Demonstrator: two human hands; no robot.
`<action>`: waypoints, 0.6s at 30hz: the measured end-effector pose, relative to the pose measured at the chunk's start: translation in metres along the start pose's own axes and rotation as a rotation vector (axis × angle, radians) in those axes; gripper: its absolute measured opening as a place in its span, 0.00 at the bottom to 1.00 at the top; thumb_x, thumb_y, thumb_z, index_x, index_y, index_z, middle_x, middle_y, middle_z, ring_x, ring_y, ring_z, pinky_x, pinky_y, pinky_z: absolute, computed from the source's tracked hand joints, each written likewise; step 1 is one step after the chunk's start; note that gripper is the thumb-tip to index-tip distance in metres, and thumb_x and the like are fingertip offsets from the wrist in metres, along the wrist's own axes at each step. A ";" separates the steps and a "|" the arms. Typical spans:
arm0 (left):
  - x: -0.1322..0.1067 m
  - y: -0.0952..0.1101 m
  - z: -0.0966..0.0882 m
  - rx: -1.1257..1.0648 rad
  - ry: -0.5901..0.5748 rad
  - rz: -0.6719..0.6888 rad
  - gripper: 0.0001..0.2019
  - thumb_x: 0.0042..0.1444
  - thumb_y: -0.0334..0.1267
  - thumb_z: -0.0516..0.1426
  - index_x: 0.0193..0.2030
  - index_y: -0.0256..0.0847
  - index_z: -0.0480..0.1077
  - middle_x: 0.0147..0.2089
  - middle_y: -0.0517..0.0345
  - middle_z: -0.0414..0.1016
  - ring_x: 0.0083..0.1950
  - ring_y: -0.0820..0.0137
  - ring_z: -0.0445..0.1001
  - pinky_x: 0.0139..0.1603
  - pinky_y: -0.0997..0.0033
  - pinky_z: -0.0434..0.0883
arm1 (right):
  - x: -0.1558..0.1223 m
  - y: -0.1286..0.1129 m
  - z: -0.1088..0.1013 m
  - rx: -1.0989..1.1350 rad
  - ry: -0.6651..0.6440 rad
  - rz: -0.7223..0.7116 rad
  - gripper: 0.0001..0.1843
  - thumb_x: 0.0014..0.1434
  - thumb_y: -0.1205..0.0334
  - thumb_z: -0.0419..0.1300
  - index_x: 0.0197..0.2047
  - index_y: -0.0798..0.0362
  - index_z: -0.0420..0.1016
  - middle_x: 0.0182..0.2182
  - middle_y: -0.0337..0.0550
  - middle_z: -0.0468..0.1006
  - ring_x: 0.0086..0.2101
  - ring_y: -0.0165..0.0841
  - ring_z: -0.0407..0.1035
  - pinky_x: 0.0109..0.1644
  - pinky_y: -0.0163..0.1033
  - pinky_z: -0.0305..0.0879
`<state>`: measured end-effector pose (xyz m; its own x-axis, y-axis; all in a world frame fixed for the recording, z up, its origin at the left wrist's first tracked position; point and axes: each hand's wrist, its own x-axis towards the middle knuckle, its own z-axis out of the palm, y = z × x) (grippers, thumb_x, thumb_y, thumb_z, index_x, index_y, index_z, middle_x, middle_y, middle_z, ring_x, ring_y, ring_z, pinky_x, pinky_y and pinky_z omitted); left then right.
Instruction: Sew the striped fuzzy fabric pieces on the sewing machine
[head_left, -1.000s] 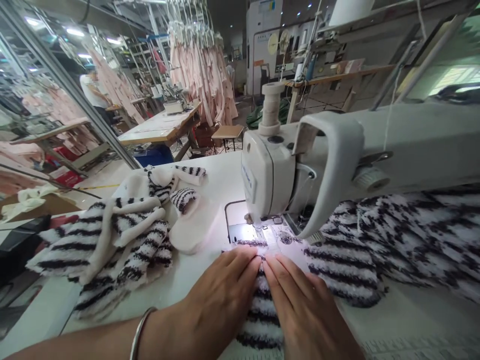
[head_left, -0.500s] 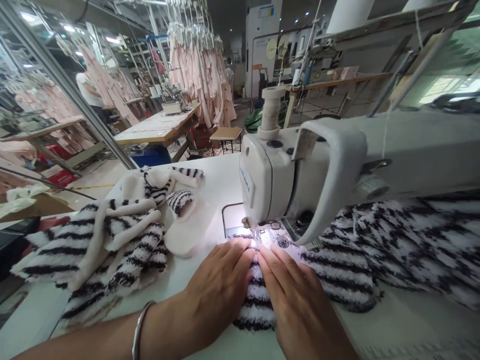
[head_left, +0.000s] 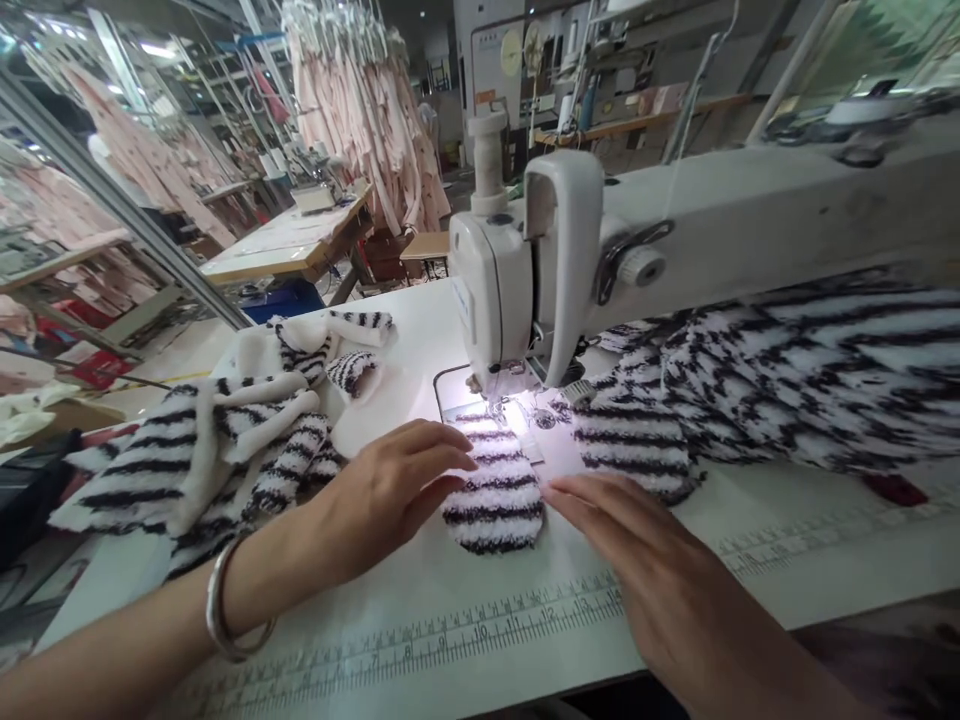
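White sewing table (head_left: 420, 640) in a garment workshop, pink garments (head_left: 352, 110) hanging behind. Small striped fleece piece (head_left: 495, 485) lying flat, far edge under the needle of the sewing machine (head_left: 495, 290). Left hand (head_left: 390, 490) open, fingertips resting on its left edge; right hand (head_left: 637, 560) open, flat just beside, gripping nothing. Seam seemingly just begun; pile of striped pieces (head_left: 210, 450) waiting at left.

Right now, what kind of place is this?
Most likely a clothing factory's sewing floor. An industrial sewing machine stands over a striped fleece piece, pink garments hang in rows behind, and more worktables fill the hall.
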<state>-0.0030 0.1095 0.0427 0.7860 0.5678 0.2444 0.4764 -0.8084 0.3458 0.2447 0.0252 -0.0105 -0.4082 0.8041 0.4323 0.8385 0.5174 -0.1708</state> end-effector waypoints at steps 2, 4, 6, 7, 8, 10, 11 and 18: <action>0.000 0.003 0.001 -0.014 -0.052 0.035 0.09 0.65 0.32 0.51 0.44 0.36 0.72 0.48 0.50 0.73 0.47 0.68 0.73 0.47 0.68 0.74 | -0.008 -0.013 0.004 -0.023 0.033 -0.008 0.31 0.55 0.83 0.42 0.60 0.59 0.64 0.54 0.47 0.70 0.56 0.32 0.60 0.58 0.39 0.64; 0.002 0.006 0.003 -0.026 -0.096 0.078 0.10 0.65 0.31 0.50 0.44 0.35 0.72 0.48 0.49 0.74 0.47 0.68 0.73 0.47 0.67 0.74 | -0.013 -0.027 0.011 -0.071 0.076 0.007 0.29 0.57 0.81 0.43 0.60 0.58 0.64 0.55 0.47 0.69 0.55 0.34 0.61 0.57 0.42 0.64; 0.004 0.006 0.005 -0.046 -0.137 0.129 0.11 0.66 0.31 0.49 0.46 0.35 0.72 0.48 0.49 0.74 0.49 0.68 0.73 0.49 0.67 0.73 | -0.015 -0.040 0.018 -0.134 0.078 0.018 0.28 0.59 0.79 0.43 0.60 0.56 0.64 0.56 0.46 0.69 0.55 0.37 0.62 0.54 0.43 0.65; 0.005 0.006 0.006 -0.055 -0.159 0.156 0.11 0.66 0.31 0.49 0.46 0.35 0.72 0.49 0.49 0.74 0.50 0.68 0.72 0.51 0.67 0.73 | -0.015 -0.046 0.020 -0.169 0.071 0.023 0.29 0.58 0.79 0.42 0.59 0.55 0.65 0.55 0.46 0.70 0.54 0.38 0.62 0.52 0.43 0.66; 0.005 0.004 0.007 -0.063 -0.179 0.180 0.12 0.66 0.32 0.49 0.47 0.35 0.72 0.50 0.49 0.73 0.52 0.67 0.72 0.53 0.66 0.72 | -0.015 -0.051 0.022 -0.203 0.071 0.022 0.29 0.58 0.79 0.42 0.58 0.55 0.67 0.55 0.47 0.71 0.53 0.39 0.64 0.49 0.43 0.66; 0.005 0.000 0.008 -0.074 -0.209 0.210 0.12 0.66 0.33 0.49 0.48 0.35 0.72 0.52 0.48 0.73 0.55 0.66 0.70 0.57 0.66 0.70 | -0.013 -0.058 0.026 -0.253 0.080 0.024 0.28 0.58 0.78 0.41 0.56 0.56 0.69 0.53 0.49 0.73 0.52 0.41 0.65 0.47 0.43 0.65; 0.005 -0.002 0.008 -0.078 -0.216 0.214 0.12 0.66 0.34 0.49 0.48 0.35 0.72 0.53 0.48 0.72 0.56 0.66 0.69 0.58 0.66 0.69 | -0.012 -0.060 0.027 -0.267 0.092 0.029 0.27 0.59 0.77 0.41 0.55 0.57 0.70 0.52 0.50 0.73 0.51 0.41 0.66 0.46 0.44 0.65; 0.008 -0.015 0.012 -0.099 -0.193 0.175 0.11 0.65 0.33 0.50 0.48 0.36 0.71 0.54 0.49 0.72 0.55 0.66 0.70 0.57 0.66 0.70 | 0.003 -0.053 0.038 -0.252 0.130 0.083 0.25 0.59 0.76 0.42 0.51 0.55 0.73 0.50 0.47 0.75 0.50 0.39 0.67 0.45 0.42 0.63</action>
<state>0.0011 0.1243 0.0283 0.9180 0.3729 0.1350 0.2931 -0.8672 0.4026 0.1859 0.0109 -0.0336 -0.2980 0.7881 0.5386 0.9371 0.3490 0.0079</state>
